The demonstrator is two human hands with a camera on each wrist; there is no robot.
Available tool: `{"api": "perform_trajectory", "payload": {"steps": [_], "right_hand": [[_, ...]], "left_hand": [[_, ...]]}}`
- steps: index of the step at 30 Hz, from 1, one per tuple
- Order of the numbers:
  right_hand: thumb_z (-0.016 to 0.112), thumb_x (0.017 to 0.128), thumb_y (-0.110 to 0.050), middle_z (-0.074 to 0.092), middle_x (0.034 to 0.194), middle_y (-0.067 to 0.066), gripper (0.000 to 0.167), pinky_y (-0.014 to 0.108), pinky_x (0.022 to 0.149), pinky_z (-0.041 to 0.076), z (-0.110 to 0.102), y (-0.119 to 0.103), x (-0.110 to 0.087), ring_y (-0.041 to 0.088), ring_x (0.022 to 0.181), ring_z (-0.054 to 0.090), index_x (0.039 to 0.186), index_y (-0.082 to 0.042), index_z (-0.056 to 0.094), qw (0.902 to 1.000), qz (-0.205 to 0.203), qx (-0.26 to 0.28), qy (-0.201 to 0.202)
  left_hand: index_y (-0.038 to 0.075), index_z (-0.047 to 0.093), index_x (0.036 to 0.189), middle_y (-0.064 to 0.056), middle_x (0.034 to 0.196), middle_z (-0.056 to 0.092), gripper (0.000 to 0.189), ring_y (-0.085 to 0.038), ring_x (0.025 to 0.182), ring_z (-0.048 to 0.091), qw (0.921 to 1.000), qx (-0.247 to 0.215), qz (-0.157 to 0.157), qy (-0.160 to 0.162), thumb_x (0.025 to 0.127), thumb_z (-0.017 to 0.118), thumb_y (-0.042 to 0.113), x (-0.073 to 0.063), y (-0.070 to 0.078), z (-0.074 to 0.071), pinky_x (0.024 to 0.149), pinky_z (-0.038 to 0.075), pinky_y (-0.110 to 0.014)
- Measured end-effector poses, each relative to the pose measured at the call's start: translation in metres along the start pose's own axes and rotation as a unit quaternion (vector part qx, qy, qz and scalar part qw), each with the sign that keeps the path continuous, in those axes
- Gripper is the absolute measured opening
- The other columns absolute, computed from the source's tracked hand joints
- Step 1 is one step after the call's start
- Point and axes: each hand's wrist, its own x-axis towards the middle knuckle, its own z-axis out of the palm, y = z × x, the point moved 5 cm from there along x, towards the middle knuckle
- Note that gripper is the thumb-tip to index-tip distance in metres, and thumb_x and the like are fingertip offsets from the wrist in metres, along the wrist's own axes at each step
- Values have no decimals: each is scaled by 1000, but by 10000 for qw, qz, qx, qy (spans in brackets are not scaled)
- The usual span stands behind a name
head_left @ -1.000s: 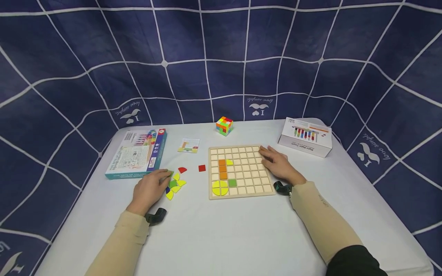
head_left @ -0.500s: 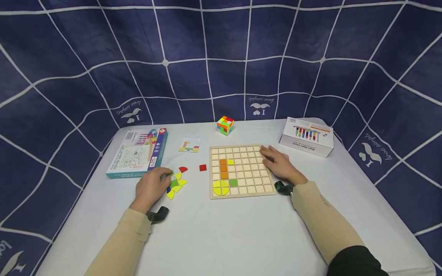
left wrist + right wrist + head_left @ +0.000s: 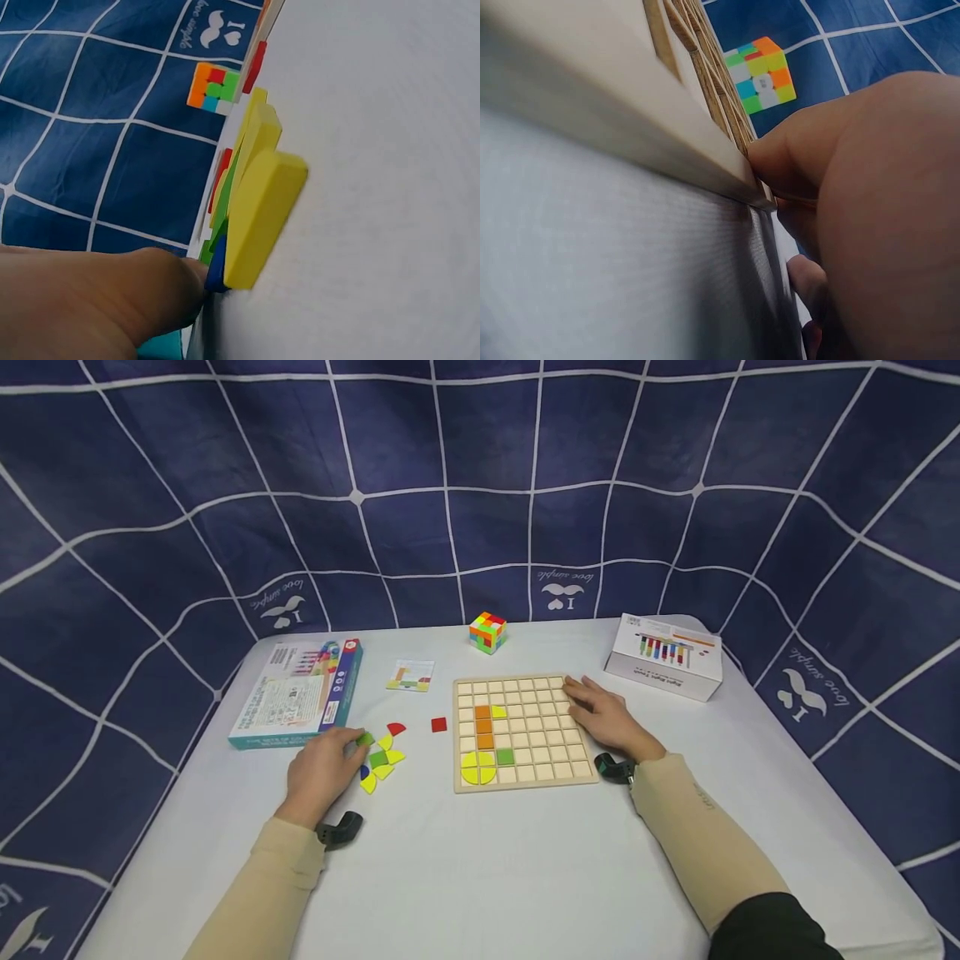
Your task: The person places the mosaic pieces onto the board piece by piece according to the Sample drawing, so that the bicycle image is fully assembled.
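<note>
My left hand [image 3: 322, 771] is at the loose tile pile and pinches a green tile [image 3: 365, 739] between thumb and finger. Beside it lie yellow tiles [image 3: 383, 772], another green tile [image 3: 378, 758] and a dark blue tile [image 3: 364, 772]; the thumb hides part of the pile in the left wrist view. My right hand [image 3: 606, 718] rests on the right rim of a wooden grid board [image 3: 527, 785], fingers lightly bent. On the board sit orange squares [image 3: 483, 727], a yellow circle of quarter pieces [image 3: 478, 768], a green square [image 3: 506, 757] and one yellow piece [image 3: 498, 712].
A red quarter piece [image 3: 396, 728] and a red square [image 3: 438, 725] lie left of the board. Behind them is a pattern card [image 3: 411, 676]. A puzzle cube [image 3: 487, 633] stands at the back, a flat box [image 3: 296, 693] at left, a white box [image 3: 663, 657] at right.
My left hand has drawn back slightly left, and more of the green tile at its fingertips shows. My right hand and the board have stayed put.
</note>
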Motion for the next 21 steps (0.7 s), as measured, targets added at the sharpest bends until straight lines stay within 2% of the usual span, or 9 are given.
{"api": "perform_trajectory", "payload": {"steps": [5, 9, 12, 14, 16, 21], "right_hand": [[51, 107, -26, 32, 167, 1, 50, 63, 122, 6, 0, -1, 0, 34, 159, 15, 155, -11, 46, 10000, 41, -27, 27], [51, 107, -25, 33, 167, 4, 50, 63, 122, 5, 0, -1, 0, 36, 158, 16, 155, -9, 46, 10000, 5, -33, 43], [52, 106, -23, 34, 167, 7, 50, 64, 122, 5, 0, -2, 0, 38, 158, 17, 154, -7, 47, 9999, -95, -32, 97], [52, 106, -22, 34, 166, 8, 50, 65, 122, 5, -1, -2, 0, 40, 157, 18, 153, -6, 47, 9998, -153, -39, 132], [52, 106, -22, 34, 166, 8, 50, 65, 121, 6, -1, -3, 0, 40, 157, 18, 153, -6, 47, 9998, -168, -39, 137], [52, 106, -21, 34, 166, 8, 50, 64, 121, 6, -1, -4, 0, 40, 157, 17, 153, -6, 47, 9998, -173, -38, 108]], "left_hand": [[8, 75, 123, -17, 127, 70, 32, -42, 117, 66, 9999, -22, 113, 9, 94, 76, 21, -4, 3, -2, 92, 54, -57], [13, 78, 119, -10, 122, 73, 29, -32, 104, 70, 9969, -699, 308, 165, 93, 77, 25, -7, 9, -5, 84, 57, -46], [17, 79, 117, -3, 118, 74, 26, -21, 89, 64, 9908, -1238, 541, 120, 92, 79, 25, -9, 17, -5, 72, 53, -32], [17, 80, 115, -1, 116, 75, 25, -18, 83, 59, 9876, -1404, 703, 73, 91, 79, 23, -10, 22, -4, 66, 49, -27], [18, 80, 114, 1, 114, 75, 24, -15, 80, 58, 9856, -1461, 844, 82, 90, 80, 22, -11, 26, -4, 64, 47, -23], [16, 81, 111, 1, 110, 76, 23, -13, 72, 56, 9817, -1454, 1221, 129, 88, 83, 20, -10, 41, -3, 61, 46, -24]]}}
